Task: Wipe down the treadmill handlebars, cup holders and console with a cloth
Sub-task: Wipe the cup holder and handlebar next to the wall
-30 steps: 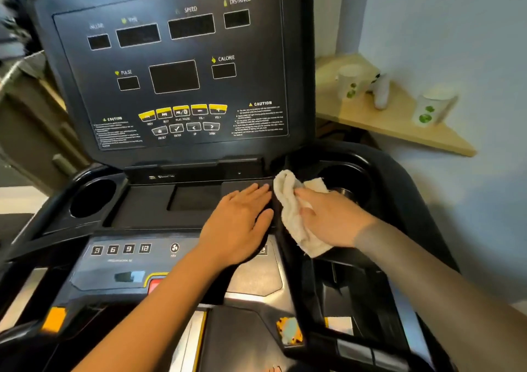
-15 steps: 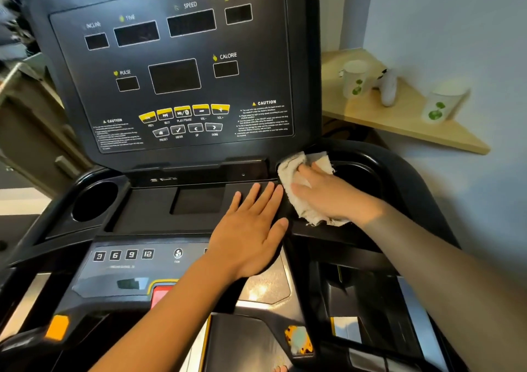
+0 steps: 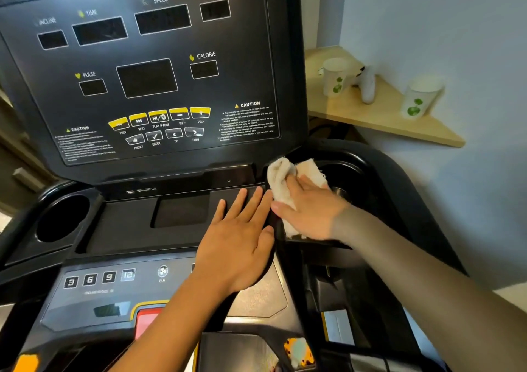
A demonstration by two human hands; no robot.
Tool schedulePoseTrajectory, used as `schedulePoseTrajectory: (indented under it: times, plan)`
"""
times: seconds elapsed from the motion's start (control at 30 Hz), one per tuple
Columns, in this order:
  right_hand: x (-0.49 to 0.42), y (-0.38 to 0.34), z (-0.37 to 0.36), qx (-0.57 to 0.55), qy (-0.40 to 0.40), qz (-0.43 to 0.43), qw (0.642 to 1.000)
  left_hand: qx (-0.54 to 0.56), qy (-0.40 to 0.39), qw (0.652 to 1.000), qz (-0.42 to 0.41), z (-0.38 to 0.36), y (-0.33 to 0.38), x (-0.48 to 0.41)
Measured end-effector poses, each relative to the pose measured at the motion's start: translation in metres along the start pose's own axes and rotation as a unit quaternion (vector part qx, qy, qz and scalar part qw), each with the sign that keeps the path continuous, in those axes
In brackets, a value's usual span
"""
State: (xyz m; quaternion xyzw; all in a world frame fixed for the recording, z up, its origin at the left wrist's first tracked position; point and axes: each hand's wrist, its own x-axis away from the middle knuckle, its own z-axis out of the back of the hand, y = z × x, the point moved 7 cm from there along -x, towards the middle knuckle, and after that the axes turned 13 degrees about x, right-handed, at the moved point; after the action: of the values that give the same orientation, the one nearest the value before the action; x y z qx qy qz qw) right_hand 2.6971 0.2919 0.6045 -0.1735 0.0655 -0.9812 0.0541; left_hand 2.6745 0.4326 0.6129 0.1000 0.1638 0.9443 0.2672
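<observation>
The black treadmill console [image 3: 148,77] fills the upper left, with dark displays and yellow buttons. My right hand [image 3: 309,209] presses a crumpled white cloth [image 3: 281,179] onto the black rim just left of the right cup holder [image 3: 345,180]. My left hand [image 3: 239,234] lies flat, fingers spread, on the black tray [image 3: 128,223] below the console, next to the cloth. The left cup holder [image 3: 62,217] is a dark round well at the far left.
A lower panel [image 3: 99,280] carries number keys, a fan button and a red stop switch. To the right, a wooden corner shelf [image 3: 379,120] against the pale blue wall holds two paper cups and a white object.
My right hand has slid the cloth up from the tray's near edge to the rim beside the right cup holder. My left hand stays flat on the tray.
</observation>
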Motion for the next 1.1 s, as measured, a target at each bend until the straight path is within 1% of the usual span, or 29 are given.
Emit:
schedulePoseTrajectory:
  times: [0.07,0.17,0.27,0.33,0.37,0.43,0.47,0.5,0.53,0.6,0.63,0.67,0.7,0.73,0.77,0.8,0.87,1.03,1.1]
  plan:
    - [-0.018,0.011,0.012,-0.019,0.027,-0.022,0.999,-0.006,0.001,1.000,0.001,0.001,0.002,0.000]
    - [-0.026,0.015,0.021,-0.027,0.041,-0.020,0.999,-0.005,0.002,1.000,0.004,0.003,0.003,0.001]
    - [-0.001,0.010,0.012,-0.026,0.022,-0.003,0.999,-0.003,0.005,1.000,0.002,0.003,0.003,0.001]
    - [0.026,0.006,0.005,-0.024,0.028,0.025,0.999,0.005,0.009,1.000,-0.003,0.002,0.002,0.000]
    - [0.041,0.003,0.003,-0.023,0.042,0.040,0.998,0.006,0.010,1.000,-0.005,0.001,0.002,-0.001]
    - [0.057,-0.003,0.004,-0.008,0.096,0.068,0.993,-0.001,0.013,1.000,-0.002,-0.002,0.001,-0.001]
    - [0.059,-0.006,0.004,0.003,0.103,0.073,0.992,-0.007,0.014,1.000,0.001,-0.002,0.001,-0.001]
    - [0.053,-0.006,0.001,-0.002,0.103,0.074,0.992,-0.011,0.014,1.000,0.001,-0.002,0.002,-0.002]
    - [0.041,0.001,-0.005,-0.006,0.081,0.049,0.995,-0.012,0.015,1.000,-0.001,-0.002,0.003,-0.004]
    - [0.007,0.021,-0.006,-0.002,0.078,-0.032,0.996,-0.009,0.018,1.000,-0.010,0.002,0.007,-0.009]
    - [-0.007,0.027,-0.002,0.055,0.104,-0.061,0.991,-0.009,0.022,1.000,-0.015,0.004,0.009,-0.010]
    - [-0.019,0.031,0.003,0.060,0.107,-0.072,0.990,-0.009,0.025,0.999,-0.019,0.005,0.011,-0.011]
    - [-0.031,0.031,0.004,0.083,0.075,-0.054,0.992,-0.010,0.028,0.999,-0.022,0.006,0.013,-0.011]
    - [-0.036,0.027,0.009,0.120,0.067,-0.030,0.990,-0.011,0.031,0.999,-0.023,0.007,0.014,-0.011]
    - [-0.043,0.023,0.012,0.148,0.075,-0.011,0.986,-0.011,0.036,0.999,-0.022,0.008,0.014,-0.011]
    - [-0.043,0.021,0.017,0.152,0.078,-0.010,0.985,-0.011,0.043,0.999,-0.021,0.008,0.013,-0.011]
    - [-0.041,0.023,0.014,0.132,0.061,-0.016,0.989,-0.015,0.050,0.999,-0.018,0.009,0.012,-0.010]
    - [0.004,0.017,0.005,0.158,0.034,-0.009,0.987,-0.008,0.046,0.999,-0.014,0.006,0.012,-0.008]
    - [0.008,0.015,0.001,0.172,0.027,-0.017,0.984,-0.014,0.048,0.999,-0.014,0.006,0.013,-0.009]
